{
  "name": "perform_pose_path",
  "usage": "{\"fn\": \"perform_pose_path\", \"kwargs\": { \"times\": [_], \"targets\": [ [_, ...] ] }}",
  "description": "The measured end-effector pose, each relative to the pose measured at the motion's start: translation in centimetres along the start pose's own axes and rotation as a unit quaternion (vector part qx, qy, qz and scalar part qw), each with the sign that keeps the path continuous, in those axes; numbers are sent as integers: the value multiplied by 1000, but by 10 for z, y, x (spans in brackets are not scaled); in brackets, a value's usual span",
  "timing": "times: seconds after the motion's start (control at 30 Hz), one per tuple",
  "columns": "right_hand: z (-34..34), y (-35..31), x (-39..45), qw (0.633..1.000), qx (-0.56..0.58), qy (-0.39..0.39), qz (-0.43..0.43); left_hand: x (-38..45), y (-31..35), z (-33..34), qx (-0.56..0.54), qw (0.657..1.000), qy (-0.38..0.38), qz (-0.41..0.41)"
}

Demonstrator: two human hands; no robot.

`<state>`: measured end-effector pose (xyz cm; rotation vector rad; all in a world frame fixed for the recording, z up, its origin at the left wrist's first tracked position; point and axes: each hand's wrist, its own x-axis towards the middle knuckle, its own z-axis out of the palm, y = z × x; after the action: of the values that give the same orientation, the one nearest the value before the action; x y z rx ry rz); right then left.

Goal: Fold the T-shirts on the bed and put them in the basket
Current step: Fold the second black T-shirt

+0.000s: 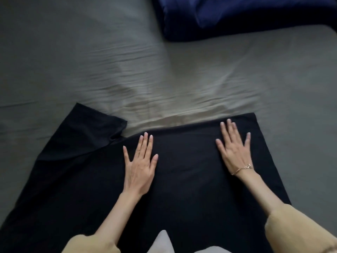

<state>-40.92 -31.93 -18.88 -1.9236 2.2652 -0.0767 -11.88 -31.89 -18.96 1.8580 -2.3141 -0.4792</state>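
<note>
A black T-shirt (186, 176) lies spread flat on the grey bed sheet (91, 61), one sleeve sticking out at the upper left and the right side folded in to a straight edge. My left hand (139, 165) rests flat on the shirt near its top edge, fingers straight. Further right, my right hand (234, 148), a thin bracelet at its wrist, presses flat on the shirt close to the top right corner. No basket is in view.
A dark blue pillow (246, 17) lies at the top right of the bed. Wrinkled grey sheet stretches beyond the shirt. Something white (162, 241) shows at the bottom edge between my tan sleeves.
</note>
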Motion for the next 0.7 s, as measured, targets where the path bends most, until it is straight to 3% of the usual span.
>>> {"fn": "perform_pose_path", "kwargs": {
  "times": [0.1,0.27,0.37,0.43,0.57,0.63,0.7],
  "targets": [
    [-7,-15,1,999,6,-11,35,-5,-31,-16,-1,1000,6,-23],
    [17,-121,7,984,21,27,-174,-7,-65,-45,-16,993,85,-86],
    [21,-185,11,968,-1,-12,-253,8,-97,-62,-43,989,52,-131],
    [24,-200,15,967,-5,-46,-252,21,-115,-69,-41,990,-9,-134],
    [34,-199,19,970,-37,2,-242,33,-141,-74,6,993,-75,-86],
    [34,-199,16,971,-32,24,-237,32,-145,-72,14,997,-52,-59],
    [30,-201,6,975,-22,17,-221,20,-142,-69,0,998,18,-60]
  ]
}}
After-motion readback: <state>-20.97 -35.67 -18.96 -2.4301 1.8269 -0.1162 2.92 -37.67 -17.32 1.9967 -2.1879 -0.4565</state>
